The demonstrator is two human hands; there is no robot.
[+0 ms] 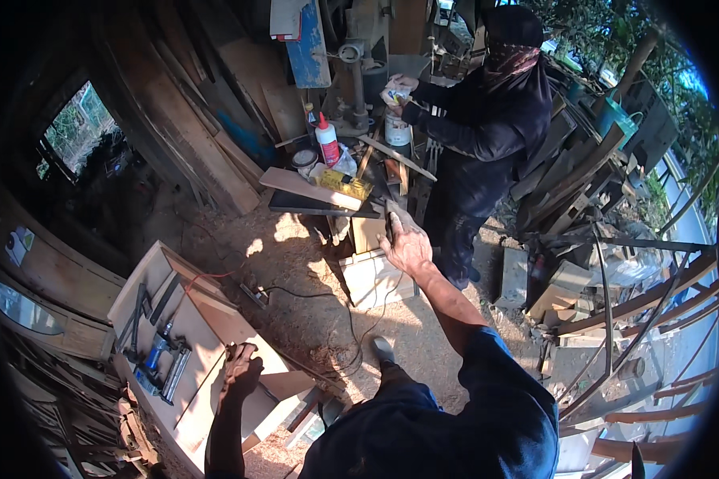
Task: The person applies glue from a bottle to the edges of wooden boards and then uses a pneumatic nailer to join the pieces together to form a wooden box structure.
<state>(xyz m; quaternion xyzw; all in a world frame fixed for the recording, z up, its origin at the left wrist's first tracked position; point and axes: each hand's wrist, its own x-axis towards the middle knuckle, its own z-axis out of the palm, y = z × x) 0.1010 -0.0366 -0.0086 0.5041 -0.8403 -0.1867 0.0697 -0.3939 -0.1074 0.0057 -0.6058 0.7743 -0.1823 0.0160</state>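
Observation:
My right hand (pixel 407 246) reaches forward to the near edge of a cluttered dark bench (pixel 287 203). Its fingers are stretched out with the thumb apart, and the fingertips meet a dark part of the bench edge. Below it stands a pale wooden box (pixel 373 279). My left hand (pixel 241 369), in shadow, is at a wooden cabinet (pixel 208 319) lying on its back or side. Its fingers are curled, and what they hold, if anything, is hidden. Left of it, on the cabinet, lie a blue nail gun (pixel 158 351) and dark bar-shaped tools (pixel 136 314).
A co-worker (pixel 495 112) in dark clothes stands across the bench, holding a small white package (pixel 396 93) above a white tub (pixel 397 129). A red-capped glue bottle (pixel 327 141), a yellow pack (pixel 343 184) and a board (pixel 311 188) lie there. Cables (pixel 350 307) cross the sawdust-strewn floor.

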